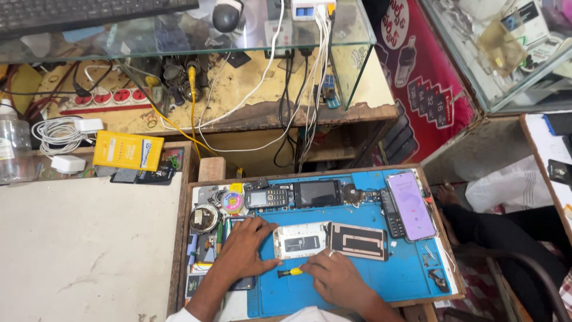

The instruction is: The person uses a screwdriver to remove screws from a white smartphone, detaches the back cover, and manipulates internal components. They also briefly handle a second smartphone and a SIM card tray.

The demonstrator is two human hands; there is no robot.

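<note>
- Left hand (243, 249) lies flat, fingers spread, steadying the opened phone (301, 240) on the blue mat (399, 274).
- Right hand (335, 275) grips a small screwdriver (289, 272) (yellow handle) just below the phone.

The work mat (369, 274) is bright blue. The screwdriver (290, 272) is yellow with a black part. The open phone frame (301, 240) is silver-white with a dark patch. The back cover (359, 241) beside it is grey-brown with black lines. The smartphone (410, 205) has a purple-pink screen. The keypad phone (267, 197) is black with grey keys. The box (127, 151) is yellow. The cables (250, 95) are white, and one is yellow. The table (89, 244) is pale grey-white.
</note>
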